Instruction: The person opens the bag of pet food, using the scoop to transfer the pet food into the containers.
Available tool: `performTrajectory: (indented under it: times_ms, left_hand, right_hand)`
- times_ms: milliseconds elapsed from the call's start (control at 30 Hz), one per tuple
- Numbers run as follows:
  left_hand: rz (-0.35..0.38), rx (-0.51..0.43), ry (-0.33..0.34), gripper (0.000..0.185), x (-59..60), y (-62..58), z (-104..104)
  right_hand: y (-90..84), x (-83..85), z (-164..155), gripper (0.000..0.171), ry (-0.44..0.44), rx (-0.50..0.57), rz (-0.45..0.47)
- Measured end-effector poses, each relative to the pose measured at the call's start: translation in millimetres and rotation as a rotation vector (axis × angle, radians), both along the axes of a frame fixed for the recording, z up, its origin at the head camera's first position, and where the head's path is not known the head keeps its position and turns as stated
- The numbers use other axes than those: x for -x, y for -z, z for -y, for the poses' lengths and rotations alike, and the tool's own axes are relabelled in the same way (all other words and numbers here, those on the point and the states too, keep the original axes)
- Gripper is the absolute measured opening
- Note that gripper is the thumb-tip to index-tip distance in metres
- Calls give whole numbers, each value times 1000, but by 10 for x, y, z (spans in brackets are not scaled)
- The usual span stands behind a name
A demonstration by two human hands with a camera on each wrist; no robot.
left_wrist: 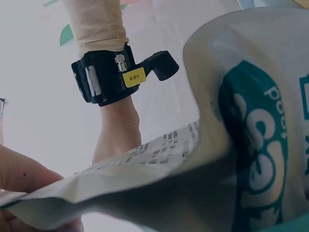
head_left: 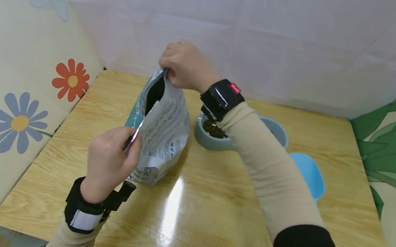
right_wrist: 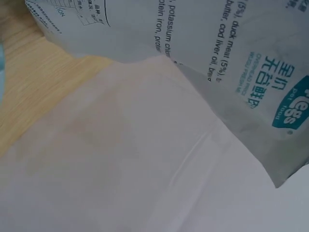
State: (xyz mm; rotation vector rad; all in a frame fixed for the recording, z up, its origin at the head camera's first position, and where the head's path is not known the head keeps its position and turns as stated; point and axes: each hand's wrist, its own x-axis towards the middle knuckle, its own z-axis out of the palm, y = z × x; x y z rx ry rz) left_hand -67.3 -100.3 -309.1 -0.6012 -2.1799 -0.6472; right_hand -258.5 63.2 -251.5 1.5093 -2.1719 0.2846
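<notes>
Both hands are on the bag, which stands upright on the table, left of centre. The left hand is at the near end of the open top, fingers curled and thumb pinching the rim there. The right hand reaches across to the far end of the top, fingers closed on that corner of the rim. Between the two grips the mouth gapes, dark inside.

From the left wrist view, the bag's rim runs across the picture, white with teal lettering, and a fingertip presses against the rim at the left edge. Beyond it the right forearm shows with its black wrist strap. The right wrist view looks at the bag's printed side, with small print and a teal logo; the hand itself is out of view there, and a strip of table shows at the left.

Just right of the bag sits a grey-blue bowl with dark brown kibble in it, partly hidden behind the right sleeve. Near the bowl on its right lies a bright blue scoop, also half hidden by the arm. A pale cloth hangs behind the table, and a flowered sheet covers the left side.
</notes>
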Motion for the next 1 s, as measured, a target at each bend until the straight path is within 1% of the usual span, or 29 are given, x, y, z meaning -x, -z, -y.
performTrajectory:
  times_ms: [133,267,400,567,733,867,1000]
  left_hand:
    - [1,-4,4,9,-3,-4,-2]
    - [2,-10,11,6,-1,-17,-1]
    - [16,-14,16,6,0,-26,6]
    - [41,-36,21,5,-1,-23,9]
    - [44,-52,18,5,1,-23,6]
    - [36,-39,21,4,7,-27,8]
    - [39,-33,19,4,4,-27,5]
  right_hand:
    - [49,2,13,19,23,15,-47]
    - [81,2,23,19,29,34,-65]
    - [82,2,27,21,31,36,-53]
    - [23,-45,5,19,7,-21,-18]
    - [-12,-148,-8,32,-58,-97,26]
    - [2,-190,-11,34,-94,-90,41]
    - [-13,-229,2,30,-78,-92,22]
